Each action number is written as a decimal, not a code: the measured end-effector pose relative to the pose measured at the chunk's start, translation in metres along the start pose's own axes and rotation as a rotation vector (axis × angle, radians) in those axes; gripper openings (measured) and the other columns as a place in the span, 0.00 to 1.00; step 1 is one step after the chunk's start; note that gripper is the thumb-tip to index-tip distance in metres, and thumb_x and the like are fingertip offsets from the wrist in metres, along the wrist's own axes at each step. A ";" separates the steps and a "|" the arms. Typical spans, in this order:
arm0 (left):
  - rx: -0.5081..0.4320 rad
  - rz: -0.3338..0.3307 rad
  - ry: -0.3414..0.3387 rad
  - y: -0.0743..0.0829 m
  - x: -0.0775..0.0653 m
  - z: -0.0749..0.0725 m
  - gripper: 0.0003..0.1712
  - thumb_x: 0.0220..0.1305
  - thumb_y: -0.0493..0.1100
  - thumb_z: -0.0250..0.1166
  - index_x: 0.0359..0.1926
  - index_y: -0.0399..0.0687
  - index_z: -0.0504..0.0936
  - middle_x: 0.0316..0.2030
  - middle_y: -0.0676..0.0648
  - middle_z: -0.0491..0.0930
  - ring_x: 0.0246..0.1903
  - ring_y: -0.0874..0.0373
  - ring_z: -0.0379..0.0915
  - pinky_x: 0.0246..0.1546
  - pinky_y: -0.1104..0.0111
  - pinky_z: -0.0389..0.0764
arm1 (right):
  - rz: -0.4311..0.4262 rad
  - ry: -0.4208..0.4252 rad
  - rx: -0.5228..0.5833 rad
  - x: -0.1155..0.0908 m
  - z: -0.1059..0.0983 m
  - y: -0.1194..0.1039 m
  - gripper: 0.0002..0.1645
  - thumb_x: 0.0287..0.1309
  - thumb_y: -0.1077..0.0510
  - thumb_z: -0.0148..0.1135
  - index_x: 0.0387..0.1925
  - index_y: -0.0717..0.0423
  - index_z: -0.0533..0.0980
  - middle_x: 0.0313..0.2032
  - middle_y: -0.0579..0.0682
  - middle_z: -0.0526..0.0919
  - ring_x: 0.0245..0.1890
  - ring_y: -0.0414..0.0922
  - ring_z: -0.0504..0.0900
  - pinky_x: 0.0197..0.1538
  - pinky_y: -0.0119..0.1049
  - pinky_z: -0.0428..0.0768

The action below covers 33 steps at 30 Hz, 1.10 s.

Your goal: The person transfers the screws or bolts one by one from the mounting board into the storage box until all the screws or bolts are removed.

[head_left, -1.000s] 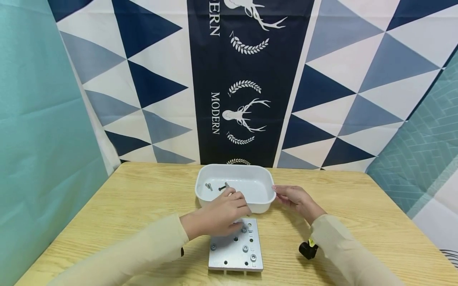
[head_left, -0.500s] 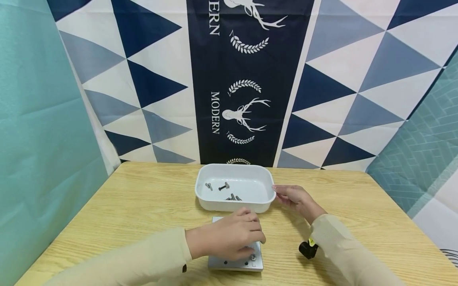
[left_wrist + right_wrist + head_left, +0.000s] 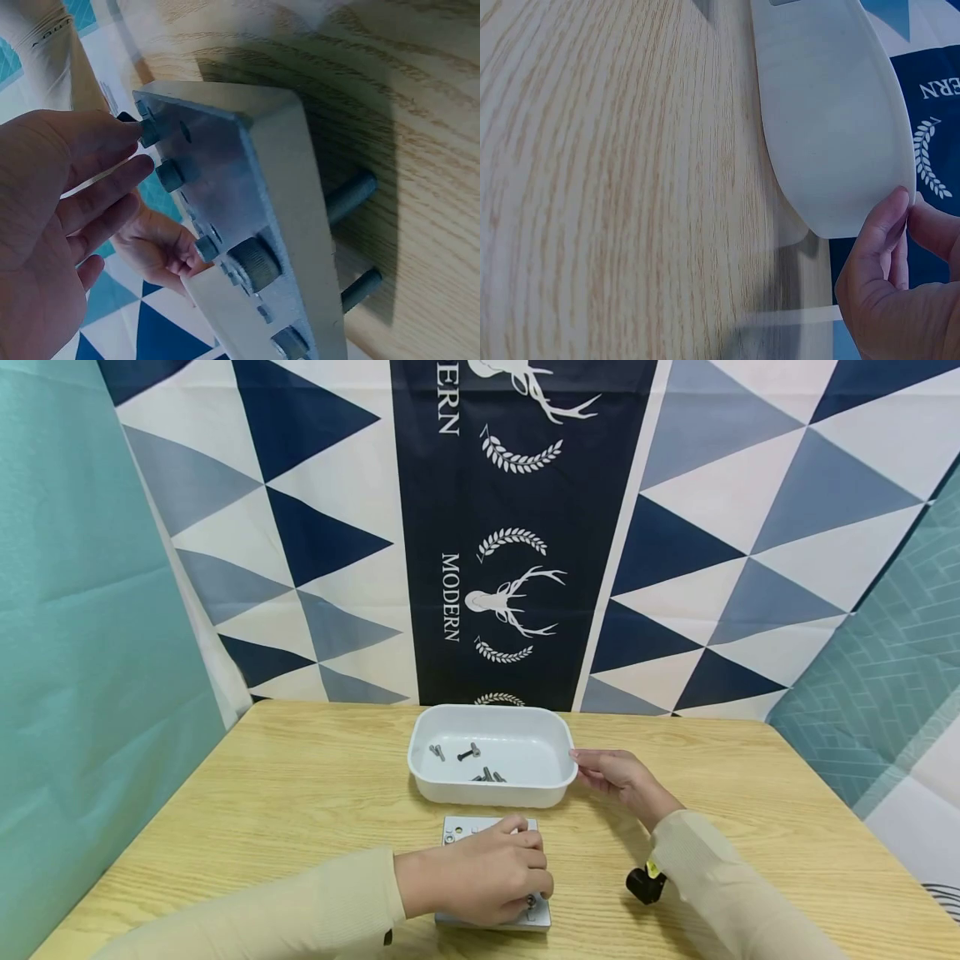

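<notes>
My left hand (image 3: 487,872) is over a metal plate (image 3: 217,146), thumb and forefinger at a socket-head bolt (image 3: 150,133) standing at its front right corner, appearing to pinch its head. The forefinger's tip is mostly hidden behind the thumb. Other bolts (image 3: 255,264) stand in the plate, some with shanks (image 3: 351,196) poking out underneath. Behind the plate sits a white plastic tray (image 3: 480,793) holding several loose bolts (image 3: 487,774). At the tray's right end, my right hand (image 3: 889,292) pinches the rim between thumb and fingers.
Everything rests on a wood-grain table (image 3: 315,777). A patterned cloth (image 3: 337,527) hangs behind its back edge. A black device (image 3: 645,885) is under the right sleeve.
The left hand has come back from the tray's front edge to the plate's near right corner, uncovering the bolts in the tray. The right hand stays on the rim.
</notes>
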State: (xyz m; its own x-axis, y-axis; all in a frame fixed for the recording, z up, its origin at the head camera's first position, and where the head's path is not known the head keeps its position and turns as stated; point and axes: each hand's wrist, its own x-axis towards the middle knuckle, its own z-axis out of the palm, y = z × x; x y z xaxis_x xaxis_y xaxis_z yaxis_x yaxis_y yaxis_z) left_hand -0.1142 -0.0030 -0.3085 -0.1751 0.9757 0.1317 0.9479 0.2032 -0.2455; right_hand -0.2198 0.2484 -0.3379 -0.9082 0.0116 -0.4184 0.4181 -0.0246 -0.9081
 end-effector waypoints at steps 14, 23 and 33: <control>0.035 0.025 -0.007 0.001 0.001 0.001 0.05 0.59 0.49 0.63 0.38 0.64 0.80 0.32 0.64 0.77 0.39 0.67 0.68 0.54 0.71 0.64 | 0.009 -0.002 0.013 0.001 0.000 -0.001 0.04 0.58 0.61 0.64 0.35 0.56 0.83 0.25 0.45 0.84 0.25 0.34 0.82 0.37 0.26 0.83; 0.110 0.058 0.030 0.002 0.003 0.004 0.01 0.60 0.50 0.62 0.33 0.66 0.80 0.30 0.64 0.77 0.35 0.66 0.66 0.50 0.72 0.62 | 0.011 -0.005 0.020 0.000 0.000 -0.001 0.05 0.58 0.61 0.64 0.36 0.56 0.83 0.25 0.45 0.84 0.25 0.34 0.82 0.38 0.26 0.83; 0.141 0.062 0.025 0.004 0.002 0.000 0.03 0.62 0.50 0.60 0.35 0.64 0.79 0.34 0.63 0.78 0.39 0.66 0.68 0.51 0.71 0.63 | 0.010 -0.005 0.023 -0.001 0.000 -0.001 0.03 0.58 0.61 0.64 0.31 0.53 0.83 0.25 0.44 0.85 0.25 0.34 0.82 0.37 0.26 0.83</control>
State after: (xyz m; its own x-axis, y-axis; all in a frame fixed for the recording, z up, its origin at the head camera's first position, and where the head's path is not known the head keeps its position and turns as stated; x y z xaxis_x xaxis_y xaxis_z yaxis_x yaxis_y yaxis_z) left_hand -0.1112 -0.0003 -0.3090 -0.1093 0.9848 0.1352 0.9097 0.1539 -0.3858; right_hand -0.2188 0.2483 -0.3368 -0.9040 0.0064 -0.4275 0.4268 -0.0481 -0.9031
